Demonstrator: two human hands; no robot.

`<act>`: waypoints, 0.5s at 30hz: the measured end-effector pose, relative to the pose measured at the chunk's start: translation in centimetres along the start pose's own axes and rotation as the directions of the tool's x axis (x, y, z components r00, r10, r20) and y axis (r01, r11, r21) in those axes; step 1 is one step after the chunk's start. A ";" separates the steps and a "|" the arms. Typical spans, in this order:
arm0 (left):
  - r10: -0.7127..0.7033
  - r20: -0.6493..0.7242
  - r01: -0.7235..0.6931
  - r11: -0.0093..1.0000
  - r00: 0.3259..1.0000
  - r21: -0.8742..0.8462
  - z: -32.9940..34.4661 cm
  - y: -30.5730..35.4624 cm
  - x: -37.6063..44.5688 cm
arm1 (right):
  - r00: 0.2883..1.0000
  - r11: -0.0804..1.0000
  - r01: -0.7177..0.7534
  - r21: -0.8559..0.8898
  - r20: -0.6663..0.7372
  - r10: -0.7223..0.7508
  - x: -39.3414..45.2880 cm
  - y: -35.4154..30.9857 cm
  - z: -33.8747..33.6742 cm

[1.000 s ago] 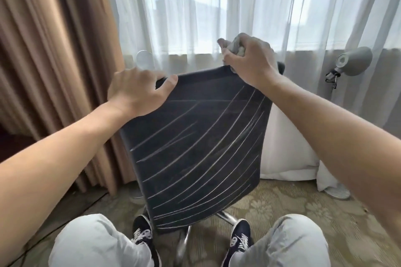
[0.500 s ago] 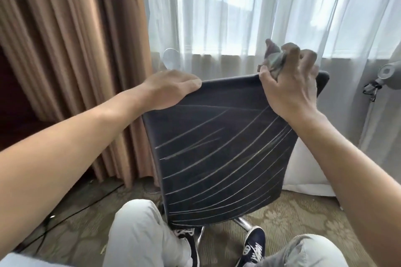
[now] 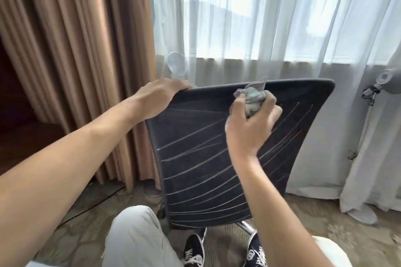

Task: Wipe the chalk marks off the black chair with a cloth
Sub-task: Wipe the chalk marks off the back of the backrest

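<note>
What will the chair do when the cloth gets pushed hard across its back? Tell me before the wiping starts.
The black chair will probably roll or swivel: a chrome base shows beneath it. That is likely why the left hand grips its top edge. The cloth, bunched in the right hand, looks floppy.

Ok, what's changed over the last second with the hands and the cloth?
The right hand brought the bunched cloth down from the chair's top edge onto the backrest. The left hand still grips the top corner; the chalk lines look unwiped.
</note>
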State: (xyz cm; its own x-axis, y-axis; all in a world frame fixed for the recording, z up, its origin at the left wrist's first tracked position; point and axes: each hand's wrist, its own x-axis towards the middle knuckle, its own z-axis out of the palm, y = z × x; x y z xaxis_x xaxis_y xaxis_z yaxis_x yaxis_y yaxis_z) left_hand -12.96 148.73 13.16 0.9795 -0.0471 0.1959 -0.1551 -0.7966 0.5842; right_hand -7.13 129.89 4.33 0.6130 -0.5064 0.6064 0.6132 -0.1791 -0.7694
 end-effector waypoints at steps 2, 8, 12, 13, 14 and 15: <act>0.025 -0.013 -0.025 0.999 1.000 0.032 0.6 1.0 -0.2 | 1.000 0.998 -0.007 0.055 -0.008 0.007 -3.9 -1.5 2.8; 0.058 0.063 -0.040 0.966 0.996 -0.255 1.4 1.6 -0.2 | 0.947 0.969 0.244 0.018 0.210 -0.243 -10.0 -2.9 5.6; 0.005 -0.013 -0.008 0.959 1.000 -0.282 1.5 0.6 0.4 | 0.919 0.913 0.370 -0.170 0.212 -0.333 -5.6 1.4 1.7; -0.003 -0.025 -0.004 0.962 1.000 -0.272 1.6 0.0 0.9 | 0.954 0.939 0.288 -0.186 0.143 -0.264 -4.2 2.4 0.6; -0.012 -0.037 0.002 0.962 0.999 -0.272 1.8 -0.3 1.0 | 0.978 0.963 0.203 -0.179 0.081 -0.191 -3.1 3.0 -0.1; -0.012 -0.039 0.001 0.961 0.999 -0.275 2.0 -0.7 1.4 | 0.991 0.978 0.136 -0.161 0.030 -0.133 -2.2 3.5 -0.5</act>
State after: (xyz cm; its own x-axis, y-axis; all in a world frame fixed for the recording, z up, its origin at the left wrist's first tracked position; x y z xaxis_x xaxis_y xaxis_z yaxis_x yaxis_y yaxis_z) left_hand -11.24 147.98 11.46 0.9755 -0.0142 0.2195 -0.1839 -0.6001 0.7785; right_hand -6.55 129.96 0.25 0.5406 -0.4522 0.7094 0.6029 -0.3798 -0.7016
